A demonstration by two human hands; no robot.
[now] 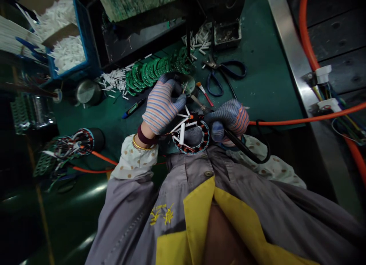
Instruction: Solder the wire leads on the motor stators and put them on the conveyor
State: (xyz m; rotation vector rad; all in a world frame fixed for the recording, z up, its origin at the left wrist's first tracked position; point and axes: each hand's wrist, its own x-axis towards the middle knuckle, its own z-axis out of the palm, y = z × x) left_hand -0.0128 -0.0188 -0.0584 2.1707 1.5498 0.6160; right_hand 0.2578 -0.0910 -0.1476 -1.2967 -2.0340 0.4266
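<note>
Centrally, ring (205,137): located between the hands, just in front of the jacket (197,171); I use it as the landmark. Whatever supports it is hidden from me.
Left hand (164,105): gloved, at the ring's upper left. Thumb and first finger bend toward each other beside a thin wire (185,87); on my feed I cannot tell whether they grip it.
Right hand (230,118): gloved, directly right of the ring. Fingers are curled around a tool (200,104), its metal end aimed past the ring's far edge toward the left fingertips.
Tool hazard: if the metal end is hot, which I cannot confirm, a slip could scorch the left glove or the wire.
Cable (286,119) hazard: I judge that a snag right of the ring could jerk the tool off line.
Tube hazard: white tubes (182,133) on the ring could slide out of place if it tilts.
Ring count: two; the second ring (90,137) sits well to the left.
Tube count: at least four on the ring; the loose tubes (114,79) beyond it are too many to count.
Green pieces (151,72): many, overlapping, beyond the ring; exact count not possible.
Cutters (211,63): one, beyond and right.
Brush (205,94): one, just beyond.
Marker (133,108): one, beyond and left.
Metal cup (87,92): one, farther left.
</note>
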